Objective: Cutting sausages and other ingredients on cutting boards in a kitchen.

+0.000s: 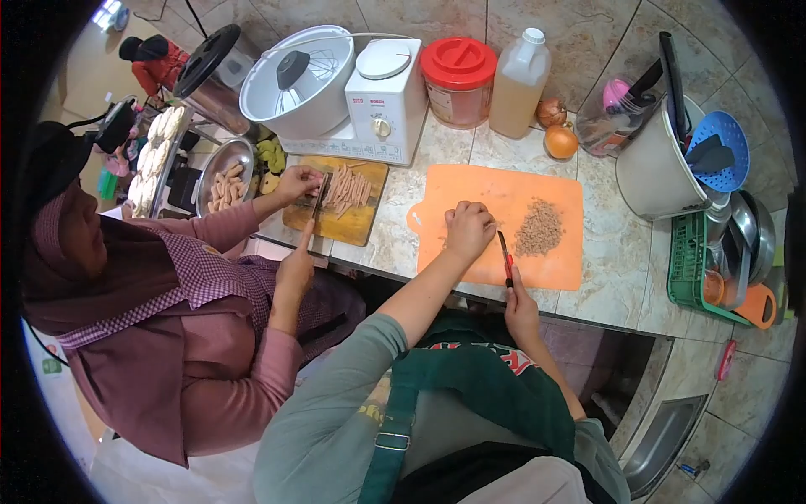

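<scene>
An orange cutting board (497, 183) lies on the tiled counter in front of me. My right hand (521, 302) grips the red and black handle of a small knife (505, 252), its blade pointing away from me over the board. Beside the blade tip, my left hand (470, 228) rests on the board with its fingers curled down; what lies beneath them is hidden. A pile of finely chopped brown food (538, 228) sits on the board's right half. A few small bits are scattered near my left hand.
At left, a co-worker slices sausages on a wooden board (371, 220), near a steel bowl of sausages (228, 189). Behind stand a Bosch mixer (384, 101), a red-lidded tub (458, 82), a jug (519, 85) and onions (560, 142). A utensil bucket (655, 164) and green basket (683, 271) are right.
</scene>
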Action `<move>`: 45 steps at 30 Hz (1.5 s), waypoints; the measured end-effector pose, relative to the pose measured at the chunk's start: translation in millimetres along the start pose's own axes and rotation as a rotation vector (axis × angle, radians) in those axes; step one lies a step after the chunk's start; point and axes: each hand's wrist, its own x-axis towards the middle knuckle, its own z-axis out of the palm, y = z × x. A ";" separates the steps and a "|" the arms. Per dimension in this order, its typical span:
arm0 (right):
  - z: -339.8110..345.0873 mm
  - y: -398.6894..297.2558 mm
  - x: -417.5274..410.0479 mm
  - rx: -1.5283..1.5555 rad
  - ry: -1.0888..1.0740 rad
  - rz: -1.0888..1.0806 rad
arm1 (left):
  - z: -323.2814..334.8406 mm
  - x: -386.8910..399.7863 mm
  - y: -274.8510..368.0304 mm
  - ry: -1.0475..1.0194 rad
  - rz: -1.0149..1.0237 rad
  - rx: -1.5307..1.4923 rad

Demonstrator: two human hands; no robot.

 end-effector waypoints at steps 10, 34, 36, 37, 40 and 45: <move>-40.5 -9.1 1.4 -0.218 -0.032 -0.019 | -14.0 0.2 2.9 0.046 0.099 -0.028; -108.9 37.3 13.4 -0.034 0.031 -0.141 | -5.8 -28.0 15.4 -0.023 0.240 0.180; -114.2 48.7 20.3 0.247 0.153 -0.118 | -5.8 -28.8 8.5 -0.014 0.289 0.109; -115.7 55.5 26.8 0.246 0.150 -0.116 | -6.0 -29.4 6.5 0.001 0.297 0.057; -117.3 64.3 46.0 0.519 0.243 0.042 | -9.6 -31.1 7.5 0.033 0.288 0.002; -129.9 84.7 61.0 0.579 0.272 0.185 | -23.9 -35.7 3.7 0.089 0.184 -0.011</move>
